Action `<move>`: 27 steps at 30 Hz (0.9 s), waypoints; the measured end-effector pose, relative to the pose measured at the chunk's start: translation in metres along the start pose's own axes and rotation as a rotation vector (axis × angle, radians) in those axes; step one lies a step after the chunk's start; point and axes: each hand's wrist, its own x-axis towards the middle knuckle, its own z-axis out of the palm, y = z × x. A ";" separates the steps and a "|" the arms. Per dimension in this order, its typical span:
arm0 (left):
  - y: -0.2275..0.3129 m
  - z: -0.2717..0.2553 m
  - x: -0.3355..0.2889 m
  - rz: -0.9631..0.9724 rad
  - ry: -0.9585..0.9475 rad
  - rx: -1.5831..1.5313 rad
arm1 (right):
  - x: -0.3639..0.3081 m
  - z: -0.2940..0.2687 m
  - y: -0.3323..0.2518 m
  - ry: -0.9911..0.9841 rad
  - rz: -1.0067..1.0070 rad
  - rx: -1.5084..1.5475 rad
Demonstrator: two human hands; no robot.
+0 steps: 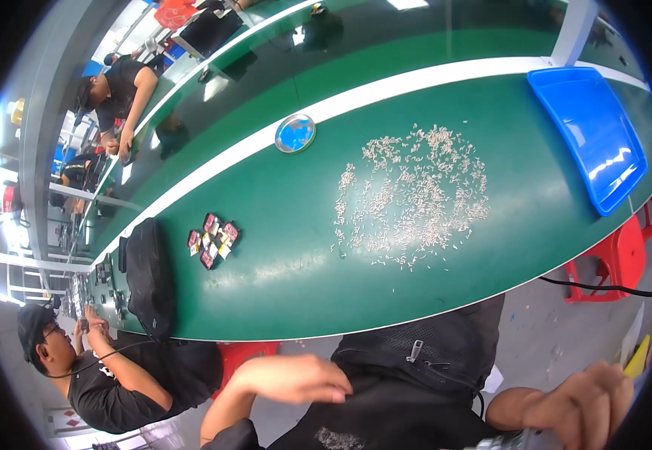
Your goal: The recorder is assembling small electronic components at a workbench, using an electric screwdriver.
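Note:
My left hand (pixel 303 379) hovers in front of my dark shirt, beside a black bag (pixel 416 341) with a zipper that rests at my lap. Its fingers are stretched forward and loosely bent, with nothing seen in them. Off to the lower right, my right hand (pixel 585 405) is raised with its fingers curled in, slightly blurred. What it holds, if anything, is hidden. A grey metallic object (pixel 525 440) shows just below that wrist, cut off by the frame. Many tiny pale rod-shaped pieces (pixel 431 195) lie scattered over the green table (pixel 281 292), beyond both hands.
A blue tray (pixel 592 142) lies at the table's right end. Near the far rail sits a round dish (pixel 295 134) with blue contents. Several small red-and-black packs (pixel 213 240) and a black bag (pixel 150 277) lie leftward. A co-worker (pixel 116 375) sits at left; red stools (pixel 615 259) stand right.

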 end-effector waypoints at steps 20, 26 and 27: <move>-0.373 0.154 0.119 -0.565 0.763 -0.323 | 0.033 -0.171 -0.059 0.597 0.283 -0.626; -0.362 0.178 0.065 -0.746 0.712 -0.372 | 0.023 -0.169 -0.061 0.627 0.369 -0.620; -0.359 0.188 0.050 -0.772 0.703 -0.371 | 0.024 -0.171 -0.060 0.605 0.390 -0.628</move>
